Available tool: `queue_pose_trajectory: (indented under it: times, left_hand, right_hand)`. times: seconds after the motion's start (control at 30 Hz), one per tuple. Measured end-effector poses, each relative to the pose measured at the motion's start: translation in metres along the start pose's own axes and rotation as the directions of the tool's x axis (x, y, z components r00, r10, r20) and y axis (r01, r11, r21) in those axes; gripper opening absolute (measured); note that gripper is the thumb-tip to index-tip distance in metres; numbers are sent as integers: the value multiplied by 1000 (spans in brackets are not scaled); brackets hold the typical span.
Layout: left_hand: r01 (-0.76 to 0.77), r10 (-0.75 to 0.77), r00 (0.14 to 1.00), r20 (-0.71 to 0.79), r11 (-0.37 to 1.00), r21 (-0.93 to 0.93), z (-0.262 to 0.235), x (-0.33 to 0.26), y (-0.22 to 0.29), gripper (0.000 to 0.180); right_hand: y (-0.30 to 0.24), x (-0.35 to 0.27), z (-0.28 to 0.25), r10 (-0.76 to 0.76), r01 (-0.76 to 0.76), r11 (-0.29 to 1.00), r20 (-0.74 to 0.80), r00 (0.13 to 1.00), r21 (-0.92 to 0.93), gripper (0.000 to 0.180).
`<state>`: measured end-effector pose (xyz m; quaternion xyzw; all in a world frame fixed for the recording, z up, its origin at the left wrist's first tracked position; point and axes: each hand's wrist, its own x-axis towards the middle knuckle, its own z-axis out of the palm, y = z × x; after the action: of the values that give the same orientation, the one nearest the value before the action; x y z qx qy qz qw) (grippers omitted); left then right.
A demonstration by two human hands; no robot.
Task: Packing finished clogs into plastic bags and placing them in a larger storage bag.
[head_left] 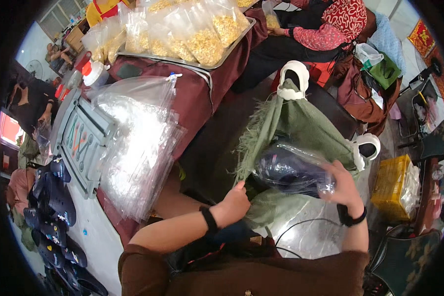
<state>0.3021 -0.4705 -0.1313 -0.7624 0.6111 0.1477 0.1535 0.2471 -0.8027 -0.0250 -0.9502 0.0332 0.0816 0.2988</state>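
Head view: the green sack [306, 116] is open; the dark plastic-wrapped bundle [288, 170] is at its mouth. Left fingers [239, 187] pinch the sack's edge, right fingers [338, 173] grasp the bundle. Inserting, it seems; next move calls for a wide mouth.

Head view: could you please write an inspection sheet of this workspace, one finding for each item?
Surface: maroon cloth, creased, partly under a metal tray of filled bags.
Job's things: green sack, frayed along one edge; dark bundle in clear wrap, at the sack; exact contents unclear.
Clutter: clear plastic bags, piled; dark clogs at left.
Hands: left hand pinches the sack's edge; right hand grips the bundle.
Cables: thin dark cable, curving below the bundle; ends unclear.
Surroundings: another person's patterned sleeve beyond; yellow crate at right.
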Motion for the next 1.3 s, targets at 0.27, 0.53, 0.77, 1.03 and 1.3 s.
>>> queue_pose_trajectory:
  times: [0.27, 0.53, 0.77, 1.03, 1.3]
  left_hand:
    - [23, -142, 824, -548, 976, -218, -82, -73, 2, 8]
    - [-65, -88, 783, -616, 973, -222, -129, -100, 21, 7]
    - [54, -162, 882, -442, 968, -247, -45, -90, 20, 5]
    - [61, -70, 981, -180, 997, -53, -26, -33, 22, 16]
    - [-125, 89, 981, -171, 969, -215, 14, 21, 22, 51]
  right_hand:
    - [-69, 62, 50, -547, 736, 642, 542, 637, -217, 56]
    - [-64, 104, 150, -697, 892, 451, 632, 338, 21, 66]
    - [-45, 111, 183, 6, -2, 1000, 974, 228, -6, 66]
    - [210, 31, 285, 278, 508, 793, 941, 190, -337, 50]
    - [290, 11, 334, 135, -183, 982, 831, 540, -40, 34]
